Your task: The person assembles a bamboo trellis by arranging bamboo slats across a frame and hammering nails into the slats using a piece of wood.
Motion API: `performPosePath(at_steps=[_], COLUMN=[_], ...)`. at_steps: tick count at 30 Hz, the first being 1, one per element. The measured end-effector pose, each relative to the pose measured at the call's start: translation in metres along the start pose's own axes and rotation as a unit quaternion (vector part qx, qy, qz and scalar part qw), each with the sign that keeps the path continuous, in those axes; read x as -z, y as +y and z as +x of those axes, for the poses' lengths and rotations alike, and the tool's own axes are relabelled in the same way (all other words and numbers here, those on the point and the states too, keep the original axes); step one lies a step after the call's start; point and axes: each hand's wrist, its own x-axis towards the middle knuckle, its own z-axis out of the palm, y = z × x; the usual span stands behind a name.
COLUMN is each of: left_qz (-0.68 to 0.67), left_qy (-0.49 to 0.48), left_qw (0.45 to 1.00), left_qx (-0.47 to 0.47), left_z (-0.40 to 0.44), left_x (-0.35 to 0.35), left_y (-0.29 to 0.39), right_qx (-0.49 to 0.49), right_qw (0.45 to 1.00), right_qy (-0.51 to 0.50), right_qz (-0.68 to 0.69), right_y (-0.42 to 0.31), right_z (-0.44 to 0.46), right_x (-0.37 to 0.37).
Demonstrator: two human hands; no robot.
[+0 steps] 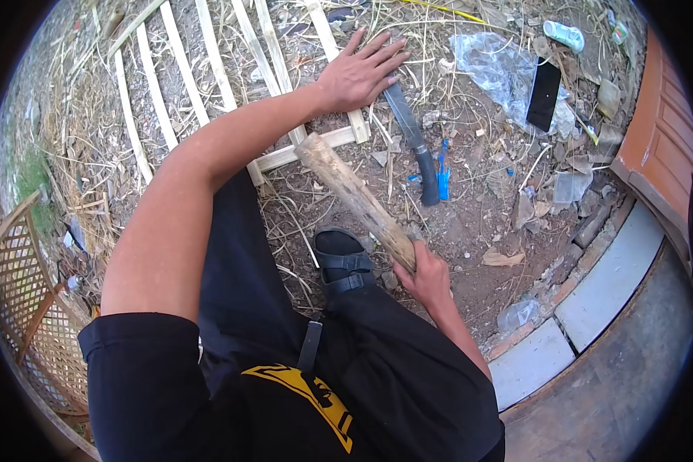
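My right hand (426, 276) is wrapped round the lower end of a thick wooden stick (354, 196), which slants up and left over my sandalled foot. Higher up, my left hand (362, 71) is stretched out, palm down and fingers spread, with nothing gripped in it. Beneath or beside it runs a pale wooden slat (325, 35); whether the palm presses on it is hard to see. A machete (412, 135) with a black handle lies on the dirt, its blade end close to my left fingers. Pale slats joined by a crosspiece (304, 155) form a frame on the ground.
A black phone (544, 94) lies on clear plastic sheeting (493, 65) at the upper right. Bits of blue plastic (443, 165) sit beside the machete handle. Tiled edging (543, 362) borders the right side, and a woven lattice panel (42, 308) stands at left.
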Motion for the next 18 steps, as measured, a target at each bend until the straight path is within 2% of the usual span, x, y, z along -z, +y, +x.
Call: performPosePath(at_steps=[4,9,12,14,16,18], left_qz=[0.012,0.011,0.018,0.01,0.005,0.004], left_qy=[0.001,-0.008,-0.009,0.007,0.012,0.017], left_qw=[1.0,1.0,1.0,1.0,1.0,1.0], left_qx=[-0.002,-0.005,-0.012,-0.016,-0.012,-0.018], left_z=[0.001,0.001,0.001,0.002,0.002,0.0], left_x=[0.0,0.001,0.002,-0.001,-0.003,-0.002], left_y=[-0.002,-0.002,-0.003,-0.004,-0.003,-0.005], right_qx=[0.036,-0.057,-0.008,0.015,-0.096,-0.056], right_qw=[0.999,0.996,1.0,0.999,0.995,0.998], right_qy=[-0.021,-0.006,-0.014,-0.029,-0.018,-0.018], right_qz=[-0.032,-0.062,-0.008,-0.032,0.005,0.019], right_y=[0.003,0.014,-0.004,-0.001,0.005,-0.004], right_z=[0.007,0.02,0.011,0.014,0.018,0.013], right_x=[-0.001,0.003,-0.002,-0.001,-0.007,-0.016])
